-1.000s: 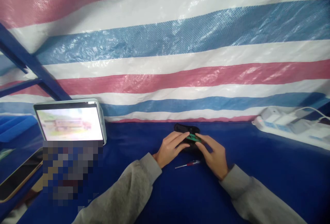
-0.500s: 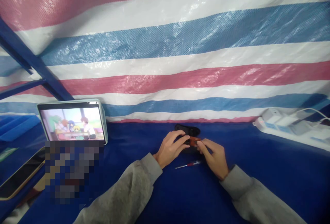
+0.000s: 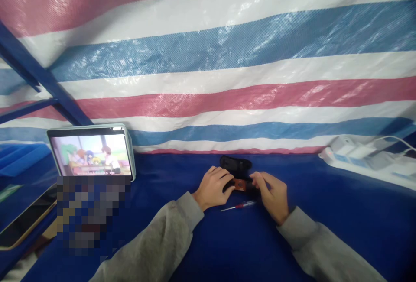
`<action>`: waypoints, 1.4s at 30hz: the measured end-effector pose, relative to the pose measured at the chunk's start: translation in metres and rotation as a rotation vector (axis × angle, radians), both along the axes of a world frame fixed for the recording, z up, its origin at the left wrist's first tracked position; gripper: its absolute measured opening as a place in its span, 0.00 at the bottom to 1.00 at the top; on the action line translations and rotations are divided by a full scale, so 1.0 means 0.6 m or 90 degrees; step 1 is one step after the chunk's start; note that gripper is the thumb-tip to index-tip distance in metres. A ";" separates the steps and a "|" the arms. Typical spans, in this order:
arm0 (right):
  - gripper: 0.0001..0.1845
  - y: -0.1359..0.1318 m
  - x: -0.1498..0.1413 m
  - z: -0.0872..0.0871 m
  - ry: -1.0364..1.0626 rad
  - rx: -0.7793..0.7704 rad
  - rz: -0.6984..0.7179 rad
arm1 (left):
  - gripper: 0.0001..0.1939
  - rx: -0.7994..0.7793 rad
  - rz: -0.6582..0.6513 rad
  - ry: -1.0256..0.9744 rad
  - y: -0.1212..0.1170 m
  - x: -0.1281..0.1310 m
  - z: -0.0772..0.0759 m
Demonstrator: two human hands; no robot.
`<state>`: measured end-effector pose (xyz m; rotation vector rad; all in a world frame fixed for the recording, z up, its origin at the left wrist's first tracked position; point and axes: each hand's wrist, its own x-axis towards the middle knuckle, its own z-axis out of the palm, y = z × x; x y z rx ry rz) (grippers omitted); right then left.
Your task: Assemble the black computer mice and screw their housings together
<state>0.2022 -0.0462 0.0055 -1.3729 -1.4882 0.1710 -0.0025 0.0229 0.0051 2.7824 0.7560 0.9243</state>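
My left hand (image 3: pixel 215 188) is curled around the left end of a small dark object with an orange-brown flat face (image 3: pixel 240 185); its exact kind is not clear. At the object's right end, my right hand (image 3: pixel 272 195) is closed in a pinch; whatever sits between its fingertips is too small to tell. Just behind lies a black elongated piece (image 3: pixel 236 163), like a shell or cover, on the blue tabletop. In front of the object rests a small screwdriver (image 3: pixel 239 206) with a red and clear handle, its tip pointing left.
A tablet (image 3: pixel 92 152) playing a cartoon stands at the left, with a phone (image 3: pixel 29 217) nearer me. Blue trays (image 3: pixel 24 159) sit at the far left. A white power strip (image 3: pixel 367 167) with plugs and cables lies at the right. Striped sheeting (image 3: pixel 227 95) hangs behind the table.
The orange-brown piece is now lower and further left, flat between my hands. My right fingers have come off its face and moved slightly right and up.
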 end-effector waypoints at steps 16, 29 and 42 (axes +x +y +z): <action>0.14 0.034 0.020 -0.049 -0.106 -0.046 -0.050 | 0.08 -0.065 0.003 0.060 0.002 0.001 0.007; 0.09 0.008 0.024 0.003 -0.029 -0.042 -0.025 | 0.10 -0.109 -0.014 0.031 -0.027 -0.017 0.011; 0.17 -0.040 -0.060 0.045 0.254 -0.095 -0.152 | 0.11 -0.185 0.097 -0.186 -0.055 -0.047 0.018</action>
